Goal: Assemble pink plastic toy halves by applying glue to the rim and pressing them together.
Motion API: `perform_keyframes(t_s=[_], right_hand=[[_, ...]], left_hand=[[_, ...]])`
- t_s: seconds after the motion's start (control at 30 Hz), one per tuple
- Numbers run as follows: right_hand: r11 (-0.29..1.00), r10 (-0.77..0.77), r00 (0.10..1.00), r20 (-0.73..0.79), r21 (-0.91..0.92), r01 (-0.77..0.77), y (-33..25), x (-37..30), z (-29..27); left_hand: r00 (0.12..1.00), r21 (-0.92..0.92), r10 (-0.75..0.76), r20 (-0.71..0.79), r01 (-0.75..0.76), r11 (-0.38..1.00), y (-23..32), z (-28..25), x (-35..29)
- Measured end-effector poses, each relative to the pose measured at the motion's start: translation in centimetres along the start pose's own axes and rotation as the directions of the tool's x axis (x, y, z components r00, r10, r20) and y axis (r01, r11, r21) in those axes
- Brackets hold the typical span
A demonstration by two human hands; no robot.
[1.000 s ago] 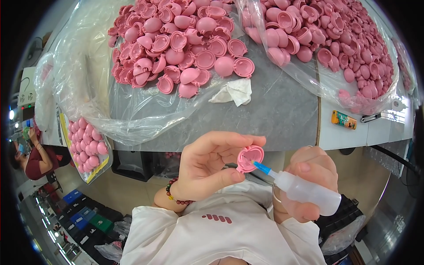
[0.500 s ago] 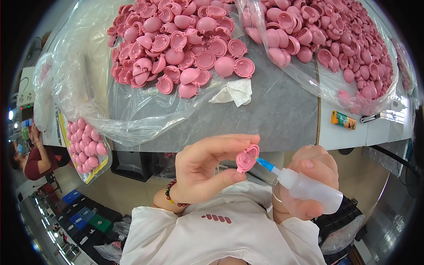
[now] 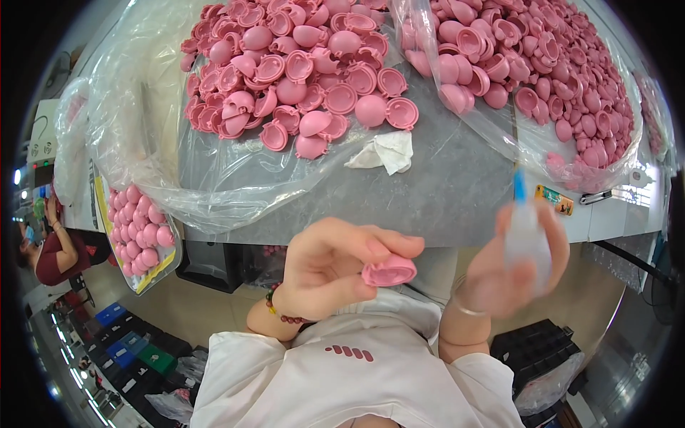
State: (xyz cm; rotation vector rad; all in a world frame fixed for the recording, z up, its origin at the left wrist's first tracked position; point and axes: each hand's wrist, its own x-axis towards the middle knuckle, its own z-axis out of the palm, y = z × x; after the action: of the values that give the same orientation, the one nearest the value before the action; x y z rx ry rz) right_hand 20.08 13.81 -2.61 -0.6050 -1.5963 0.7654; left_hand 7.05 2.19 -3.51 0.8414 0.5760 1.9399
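Note:
My left hand (image 3: 335,260) pinches a pink plastic shell half (image 3: 389,272) between thumb and fingers, its hollow side tilted toward me. Off to the right, my right hand (image 3: 499,267), blurred by motion, is closed around a translucent white squeeze bottle (image 3: 528,246). The bottle's blue needle tip (image 3: 519,187) points up and away, apart from the shell half. Beyond my hands, a heap of pink shell halves (image 3: 290,91) lies on clear plastic on the grey table (image 3: 314,207).
A bigger pile of pink pieces (image 3: 542,78) fills a plastic bag at the back right. A crumpled white cloth (image 3: 385,151), an orange-green lighter (image 3: 555,198) and a stapler (image 3: 596,197) lie on the table. Left stands a tray of pink balls (image 3: 143,274); another person (image 3: 61,253) sits beyond.
My right hand has drawn the bottle away from the shell half, rightward, turning its blue tip upward. My left hand still holds the shell half, now tipped flatter.

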Motion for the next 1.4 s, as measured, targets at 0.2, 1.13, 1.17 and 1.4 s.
perform_keyframes(t_s=[0.2, 1.13, 1.17, 1.4], right_hand=[[0.965, 0.261, 0.894, 0.365, -0.128, -0.229, 1.8, 2.1, 0.8], [0.663, 0.309, 0.800, 0.514, -0.720, 0.206, 6.1, 11.2, -3.7], [0.664, 0.310, 0.799, 0.515, -0.719, 0.206, 6.1, 11.2, -3.8], [0.835, 0.167, 0.868, 0.468, -0.536, 0.129, 2.6, 9.8, -3.6]], left_hand=[[0.983, -0.399, -0.130, 0.128, 0.171, 0.901, -0.7, -0.9, -0.3], [0.952, 0.028, -0.279, -0.129, 0.285, 0.958, 0.4, 0.4, -0.2], [0.951, 0.029, -0.279, -0.131, 0.285, 0.958, 0.5, 0.3, -0.2], [0.950, 0.042, -0.258, -0.177, 0.269, 0.962, 0.9, 0.0, -0.5]])
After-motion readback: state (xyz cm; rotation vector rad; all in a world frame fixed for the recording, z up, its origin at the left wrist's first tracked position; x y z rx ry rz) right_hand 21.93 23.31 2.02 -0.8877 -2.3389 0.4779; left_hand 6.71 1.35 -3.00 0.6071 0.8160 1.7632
